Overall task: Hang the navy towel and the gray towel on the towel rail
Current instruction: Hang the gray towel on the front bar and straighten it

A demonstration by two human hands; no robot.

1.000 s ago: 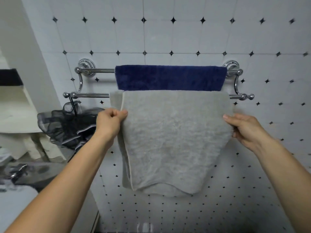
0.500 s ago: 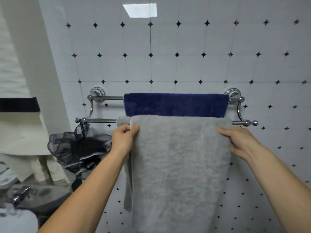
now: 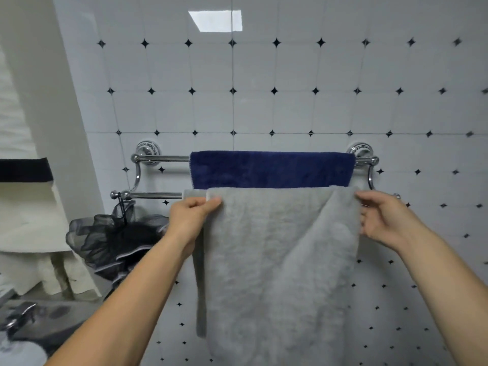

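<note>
A chrome double towel rail [image 3: 158,158] is fixed to the tiled wall. The navy towel [image 3: 272,169] hangs over its upper back bar. The gray towel [image 3: 280,260] is draped over the lower front bar and hangs down long between my arms. My left hand [image 3: 191,215] pinches the gray towel's top left edge just under the bar. My right hand [image 3: 383,217] is at the towel's right edge near the top, fingers spread and touching the cloth; the towel's upper right corner slants inward there.
A black mesh bath sponge [image 3: 118,241] hangs from the left end of the lower bar. White and cream cloth [image 3: 29,223] sits at the left, with a dark fixture [image 3: 21,315] below it. A white wall corner [image 3: 52,101] stands to the left.
The gray towel went from held up in front of the rail to draped over the lower bar. Both hands rose to the bar, and the right hand's fingers have spread at the edge.
</note>
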